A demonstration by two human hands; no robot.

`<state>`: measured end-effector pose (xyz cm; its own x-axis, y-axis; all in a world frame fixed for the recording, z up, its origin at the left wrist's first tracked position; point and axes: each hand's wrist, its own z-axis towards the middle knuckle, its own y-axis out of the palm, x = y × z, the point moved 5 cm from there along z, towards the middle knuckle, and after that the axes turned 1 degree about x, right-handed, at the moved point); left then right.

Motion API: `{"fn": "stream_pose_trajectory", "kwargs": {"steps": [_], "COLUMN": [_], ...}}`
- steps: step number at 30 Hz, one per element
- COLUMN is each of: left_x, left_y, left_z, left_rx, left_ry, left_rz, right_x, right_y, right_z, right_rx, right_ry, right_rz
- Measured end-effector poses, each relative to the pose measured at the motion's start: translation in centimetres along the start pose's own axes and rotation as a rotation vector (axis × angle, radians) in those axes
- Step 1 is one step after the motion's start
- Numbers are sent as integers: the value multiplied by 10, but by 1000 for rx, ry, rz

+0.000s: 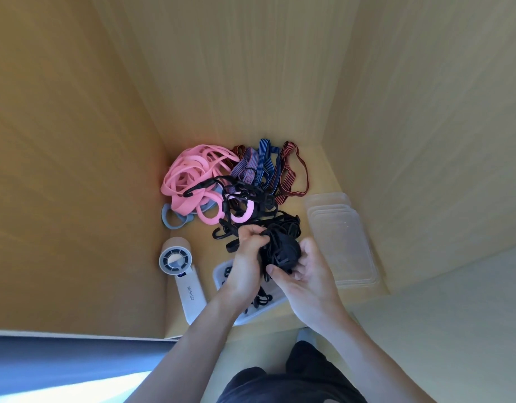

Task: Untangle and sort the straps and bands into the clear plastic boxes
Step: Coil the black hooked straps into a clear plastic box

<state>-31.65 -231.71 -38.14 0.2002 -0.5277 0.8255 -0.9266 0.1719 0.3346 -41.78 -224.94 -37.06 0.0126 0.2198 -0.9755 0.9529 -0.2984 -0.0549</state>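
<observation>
Two grips clamped on black strap tangle: left grip curled round its left side, right grip pinching lower edge. Tangle held above box with black straps inside. Pink bands, striped bands heaped on bench behind; empty boxes stacked right.

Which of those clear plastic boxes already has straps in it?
The clear box nearest the person, just right of the white fan: black straps show inside it. The stacked boxes farther right look empty.
</observation>
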Motion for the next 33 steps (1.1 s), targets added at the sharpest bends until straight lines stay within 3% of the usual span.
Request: {"fn": "stream_pose_trajectory", "kwargs": {"steps": [7, 14, 19, 27, 30, 33], "left_x": [10, 14, 5, 0, 2, 3], "left_y": [-9, -21, -24, -18, -22, -26], "left_z": [4, 15, 18, 10, 4, 4], "left_rx": [21, -89, -95, 36, 36, -122], "left_ry": [230, 2, -19, 321, 519, 669], "left_rz": [558, 739, 968, 1523, 1524, 1464], "right_x": [-8, -3, 7, 11, 14, 16], "right_y": [-14, -8, -1, 17, 22, 24], "right_z": [-3, -2, 0, 3, 7, 10], "right_rx": [75, -3, -64, -125, -153, -174], "right_ry": [-155, -255, -203, -136, -90, -56], "right_rz": [-281, -613, -824, -1168, -1223, -1216]}}
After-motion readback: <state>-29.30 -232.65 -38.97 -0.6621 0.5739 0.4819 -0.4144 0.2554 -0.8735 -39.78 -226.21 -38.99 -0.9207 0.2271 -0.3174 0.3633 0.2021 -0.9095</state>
